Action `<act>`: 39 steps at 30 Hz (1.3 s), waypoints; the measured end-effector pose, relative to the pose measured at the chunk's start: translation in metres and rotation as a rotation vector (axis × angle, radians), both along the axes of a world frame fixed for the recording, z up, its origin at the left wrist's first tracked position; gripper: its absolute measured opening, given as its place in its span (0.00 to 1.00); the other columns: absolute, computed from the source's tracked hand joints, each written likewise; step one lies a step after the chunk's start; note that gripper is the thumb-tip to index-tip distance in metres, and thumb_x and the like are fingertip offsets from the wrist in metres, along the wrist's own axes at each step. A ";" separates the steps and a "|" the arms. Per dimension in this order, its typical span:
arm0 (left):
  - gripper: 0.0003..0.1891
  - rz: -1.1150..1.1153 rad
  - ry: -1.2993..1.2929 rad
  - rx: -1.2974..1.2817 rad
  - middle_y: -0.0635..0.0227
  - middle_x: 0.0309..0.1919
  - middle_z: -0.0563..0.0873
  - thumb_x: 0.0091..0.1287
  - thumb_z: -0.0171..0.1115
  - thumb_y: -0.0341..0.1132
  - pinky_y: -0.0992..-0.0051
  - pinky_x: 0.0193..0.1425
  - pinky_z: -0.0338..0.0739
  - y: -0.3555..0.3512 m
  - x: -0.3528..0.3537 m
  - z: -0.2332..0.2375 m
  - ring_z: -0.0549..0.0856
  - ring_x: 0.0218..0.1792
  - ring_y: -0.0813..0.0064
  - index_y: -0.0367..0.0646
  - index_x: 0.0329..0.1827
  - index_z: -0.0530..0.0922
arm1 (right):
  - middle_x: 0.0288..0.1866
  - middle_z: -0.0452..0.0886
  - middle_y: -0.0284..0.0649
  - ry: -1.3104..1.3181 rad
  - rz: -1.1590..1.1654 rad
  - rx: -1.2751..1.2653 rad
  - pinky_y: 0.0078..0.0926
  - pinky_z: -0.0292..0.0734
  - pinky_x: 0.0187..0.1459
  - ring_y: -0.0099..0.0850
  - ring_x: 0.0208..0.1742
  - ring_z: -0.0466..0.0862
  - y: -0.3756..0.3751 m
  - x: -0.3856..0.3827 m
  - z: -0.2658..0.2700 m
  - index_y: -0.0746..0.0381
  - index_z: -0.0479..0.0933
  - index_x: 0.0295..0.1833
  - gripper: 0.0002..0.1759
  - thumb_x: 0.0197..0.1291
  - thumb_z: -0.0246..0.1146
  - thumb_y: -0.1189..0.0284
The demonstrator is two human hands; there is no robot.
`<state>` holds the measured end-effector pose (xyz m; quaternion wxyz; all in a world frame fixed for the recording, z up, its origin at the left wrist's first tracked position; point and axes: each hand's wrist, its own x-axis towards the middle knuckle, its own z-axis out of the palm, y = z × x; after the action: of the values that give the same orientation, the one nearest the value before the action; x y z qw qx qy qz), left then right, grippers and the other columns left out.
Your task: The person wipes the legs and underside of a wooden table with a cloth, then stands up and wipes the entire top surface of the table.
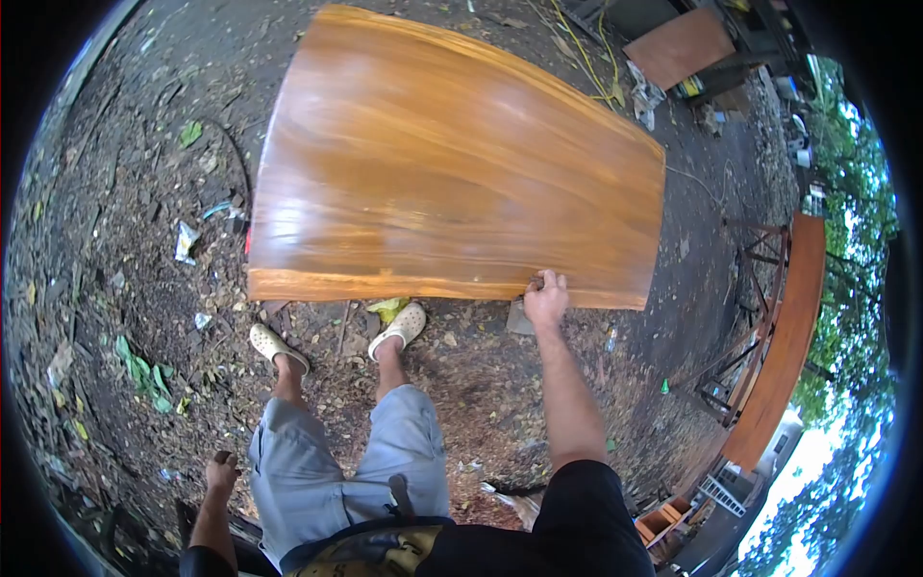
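Observation:
A large polished wooden slab (452, 163) with orange-brown grain and shiny patches lies in front of me. My right hand (546, 300) is at its near edge, right of the middle. The fingers are curled down at the wood, and whatever they may pinch is hidden. My left hand (222, 472) hangs low beside my left leg, away from the slab. Its fingers are bent closed, with a small dark shape at the fingertips that I cannot identify.
Leaf-strewn dirt (125, 288) surrounds my feet in pale clogs (399, 330). A grey block (520, 318) sits under the slab's near edge. At right, a long wooden board (784, 346) rests on metal trestles (760, 252). A yellow cord (601, 72) lies behind the slab.

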<state>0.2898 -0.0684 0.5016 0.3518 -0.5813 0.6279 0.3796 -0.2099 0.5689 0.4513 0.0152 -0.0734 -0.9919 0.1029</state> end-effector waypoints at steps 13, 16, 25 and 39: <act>0.10 0.233 0.050 0.027 0.64 0.38 0.87 0.70 0.63 0.32 0.73 0.34 0.83 -0.056 0.086 -0.013 0.86 0.33 0.74 0.36 0.49 0.83 | 0.42 0.82 0.51 -0.016 0.028 -0.029 0.47 0.81 0.46 0.53 0.43 0.84 -0.232 0.031 -0.005 0.58 0.82 0.42 0.11 0.50 0.68 0.74; 0.06 0.296 0.055 0.042 0.67 0.36 0.85 0.71 0.62 0.30 0.72 0.33 0.82 -0.063 0.093 -0.010 0.85 0.32 0.75 0.37 0.45 0.82 | 0.43 0.82 0.51 -0.062 0.038 -0.094 0.47 0.81 0.46 0.53 0.43 0.84 -0.291 0.039 -0.011 0.58 0.83 0.42 0.11 0.50 0.68 0.75; 0.10 0.435 0.111 0.060 0.65 0.37 0.86 0.73 0.61 0.32 0.72 0.32 0.81 -0.092 0.122 -0.012 0.85 0.29 0.72 0.35 0.50 0.81 | 0.48 0.81 0.52 -0.269 0.122 -0.205 0.48 0.83 0.45 0.51 0.43 0.85 -0.478 0.072 0.006 0.62 0.82 0.47 0.14 0.53 0.65 0.76; 0.12 0.377 0.076 0.027 0.65 0.35 0.86 0.73 0.60 0.35 0.72 0.29 0.75 -0.125 0.137 -0.007 0.86 0.27 0.73 0.35 0.50 0.81 | 0.44 0.82 0.51 -0.226 0.311 -0.704 0.41 0.82 0.48 0.45 0.43 0.85 -0.595 0.074 0.023 0.62 0.85 0.43 0.12 0.52 0.71 0.72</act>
<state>0.4273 -0.1937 0.4951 0.2580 -0.6691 0.5156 0.4690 -0.1358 -0.0264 0.4746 -0.1359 0.0658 -0.8906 0.4289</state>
